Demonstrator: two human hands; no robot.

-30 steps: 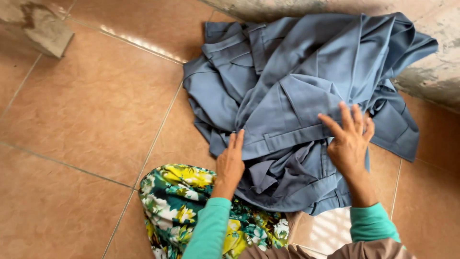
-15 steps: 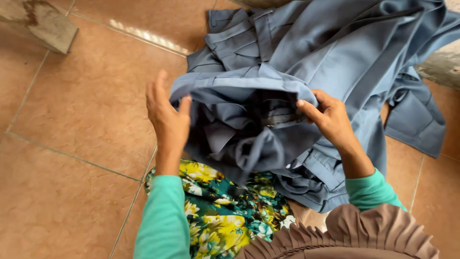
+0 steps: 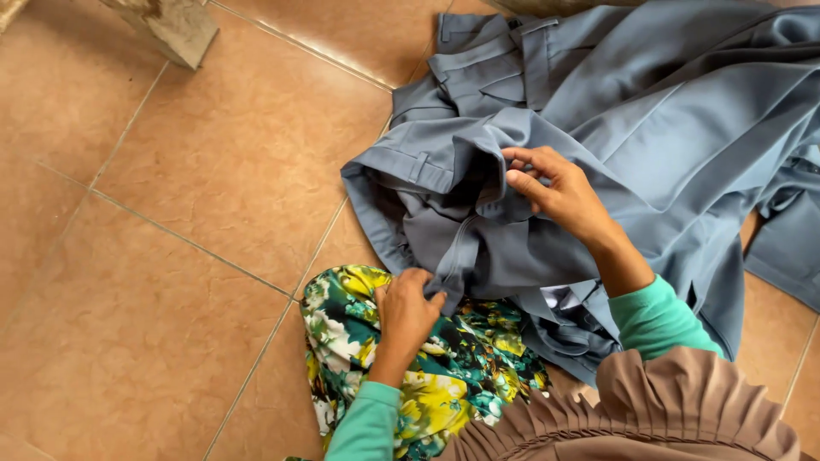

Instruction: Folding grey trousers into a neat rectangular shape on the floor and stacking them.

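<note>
A: Where are your hands right now?

B: Your left hand [image 3: 408,309] is low, near your knee, pinching a hanging edge of the blue-grey garment [image 3: 598,128] between thumb and fingers. Your right hand [image 3: 559,192] is higher and well apart from it, fingers curled closed on a fold of the same cloth near the waistband [image 3: 410,162].

A: And the garment itself?

B: It lies in a rumpled heap on the tiled floor [image 3: 196,196], spreading up and to the right from your hands. The waistband end, with its belt loops, is lifted towards you, and the opening gapes dark between your two hands. More blue-grey cloth lies flatter behind it, running off the top and right edges.

A: What's underneath?

B: The near edge of the garment overlaps your flowered skirt [image 3: 427,376], green and yellow, over your lap. Your left hand rests just above that print. Your sleeves [image 3: 653,316] are teal, and a pleated brown cloth [image 3: 649,410] hangs at the lower right.

A: Anything else about?

B: A rough stone block [image 3: 175,30] sits on the floor at the upper left, well apart from the cloth.
</note>
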